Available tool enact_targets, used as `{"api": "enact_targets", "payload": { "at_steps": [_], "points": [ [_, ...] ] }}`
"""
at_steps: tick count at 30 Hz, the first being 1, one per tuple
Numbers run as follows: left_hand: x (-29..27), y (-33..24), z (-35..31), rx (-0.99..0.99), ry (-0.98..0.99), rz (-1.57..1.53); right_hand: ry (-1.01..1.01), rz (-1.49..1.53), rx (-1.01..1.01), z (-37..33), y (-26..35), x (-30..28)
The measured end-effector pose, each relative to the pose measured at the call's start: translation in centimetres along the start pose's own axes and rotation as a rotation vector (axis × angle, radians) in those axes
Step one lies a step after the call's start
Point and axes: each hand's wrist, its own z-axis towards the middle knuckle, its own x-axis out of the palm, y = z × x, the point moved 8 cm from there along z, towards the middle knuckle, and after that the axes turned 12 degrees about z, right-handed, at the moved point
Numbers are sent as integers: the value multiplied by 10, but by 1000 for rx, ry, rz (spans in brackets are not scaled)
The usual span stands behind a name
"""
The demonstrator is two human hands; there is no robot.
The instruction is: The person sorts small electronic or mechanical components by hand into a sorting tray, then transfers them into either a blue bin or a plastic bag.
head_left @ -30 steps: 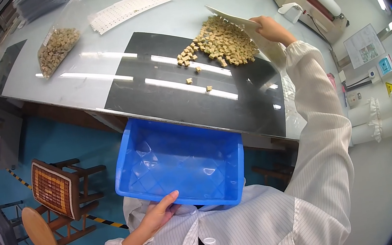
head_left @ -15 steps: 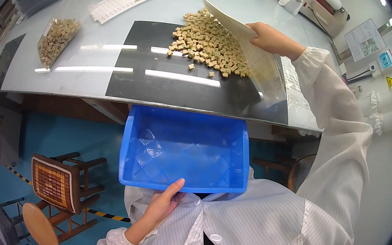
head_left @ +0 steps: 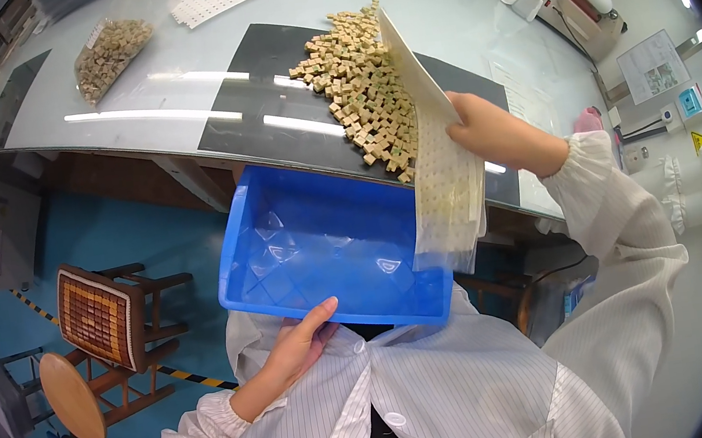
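Heap of small tan cubes (head_left: 361,93) at table edge, upper centre; prob. light, loose, apt to scatter. Swept w/ flexible perforated sheet (head_left: 441,163), right hand (head_left: 489,125) fingers clamped on its upper edge. Left hand (head_left: 301,345) fingers closed on blue bin (head_left: 328,248) near rim, below. Bag of cubes (head_left: 108,56) upper left.

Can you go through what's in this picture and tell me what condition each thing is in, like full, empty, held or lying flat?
Blue bin: empty, tilted, near rim held below the table edge.
Left hand: gripping the bin's near rim.
Right hand: holding the perforated sheet.
Perforated sheet: stood on edge against the cubes.
Small tan cubes: loose heap at the table edge.
Clear bag of cubes: filled, lying flat.
Wooden chair: unoccupied.
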Motion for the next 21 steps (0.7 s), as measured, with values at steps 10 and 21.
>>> {"api": "enact_targets", "payload": {
  "at_steps": [10,21],
  "points": [
    [-5,-1,-2,6,-67,-13,71,36,6,-55,11,41],
    [-8,-9,-3,58,-57,-38,-287,474,-22,7,-49,-120]
  ]
}}
